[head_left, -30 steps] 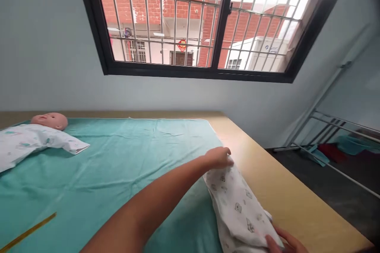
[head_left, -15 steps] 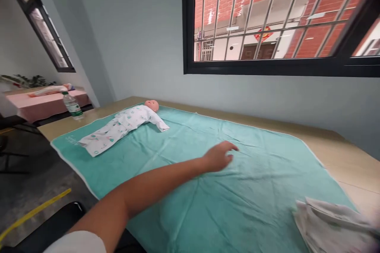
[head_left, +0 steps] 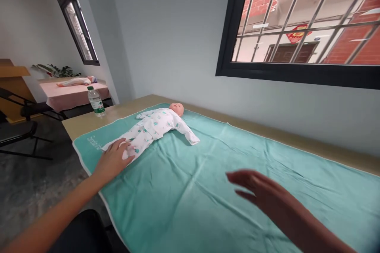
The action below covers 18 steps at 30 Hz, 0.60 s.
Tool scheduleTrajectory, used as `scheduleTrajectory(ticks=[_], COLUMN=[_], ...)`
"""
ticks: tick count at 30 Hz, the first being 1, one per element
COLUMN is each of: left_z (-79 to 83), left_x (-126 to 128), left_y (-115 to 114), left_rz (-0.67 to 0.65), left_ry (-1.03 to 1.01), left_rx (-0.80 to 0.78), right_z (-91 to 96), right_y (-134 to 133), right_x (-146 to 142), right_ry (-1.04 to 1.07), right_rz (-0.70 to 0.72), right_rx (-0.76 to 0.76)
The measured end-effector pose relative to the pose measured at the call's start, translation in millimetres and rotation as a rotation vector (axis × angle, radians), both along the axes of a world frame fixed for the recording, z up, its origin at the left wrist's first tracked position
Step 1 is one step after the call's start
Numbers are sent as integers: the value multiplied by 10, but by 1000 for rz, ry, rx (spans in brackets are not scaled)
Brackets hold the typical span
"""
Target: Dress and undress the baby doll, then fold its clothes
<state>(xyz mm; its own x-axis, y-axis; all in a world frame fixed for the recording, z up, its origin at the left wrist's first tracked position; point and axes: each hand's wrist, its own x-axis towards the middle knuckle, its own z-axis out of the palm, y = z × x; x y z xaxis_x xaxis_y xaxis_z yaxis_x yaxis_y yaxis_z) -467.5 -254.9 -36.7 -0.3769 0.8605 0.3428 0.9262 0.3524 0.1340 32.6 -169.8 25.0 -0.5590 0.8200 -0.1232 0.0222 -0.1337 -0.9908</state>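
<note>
A baby doll (head_left: 160, 122) in a white long-sleeved outfit with green prints lies on its back on a green towel (head_left: 190, 201). Its head points to the wall and its legs toward the left front corner. My left hand (head_left: 114, 159), fingers spread, is over the lower legs of the outfit; whether it touches the cloth I cannot tell. In front of the doll, at the right, my right hand (head_left: 252, 185) hovers above the towel. Its fingers are stretched out, thumb apart, with nothing held.
A water bottle (head_left: 96, 102) stands on the wooden table's left end. Behind it, another doll (head_left: 77, 81) lies on a pink-covered table (head_left: 59, 97). Black chairs (head_left: 18, 136) are at the left. A wall (head_left: 166, 39) with a barred window borders the table's far side.
My view has swung left, and the folded cloth at the right is out of frame. My left hand has moved left to the doll's legs. My right hand has come into view.
</note>
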Motion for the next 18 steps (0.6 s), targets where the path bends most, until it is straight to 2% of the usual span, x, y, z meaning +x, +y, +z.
scheduleTrajectory(ticks=[2, 5, 9, 12, 15, 17, 18], left_z=[-24, 33, 180, 240, 254, 274, 293], left_x=[-98, -150, -170, -203, -292, -365, -394], left_y=[15, 99, 192, 270, 379, 451, 482], left_rz=[61, 100, 111, 134, 144, 126, 106], left_ry=[-4, 25, 51, 15, -50, -134, -177], left_rx=[-59, -126, -250, -348, -432, -492, -519], right_z=[29, -148, -454, -581, -600, -575, -559], right_y=[654, 1548, 2409, 2805, 3027, 3080, 3081], right_x=[-555, -1343, -2211, -2708, -3073, -3238, -3294], right_ry=[159, 200, 176, 85, 41, 35, 35], right_rz=[51, -59, -45, 129, 341, 371, 335], right_rx=[-75, -199, -252, -334, -393, -321, -246])
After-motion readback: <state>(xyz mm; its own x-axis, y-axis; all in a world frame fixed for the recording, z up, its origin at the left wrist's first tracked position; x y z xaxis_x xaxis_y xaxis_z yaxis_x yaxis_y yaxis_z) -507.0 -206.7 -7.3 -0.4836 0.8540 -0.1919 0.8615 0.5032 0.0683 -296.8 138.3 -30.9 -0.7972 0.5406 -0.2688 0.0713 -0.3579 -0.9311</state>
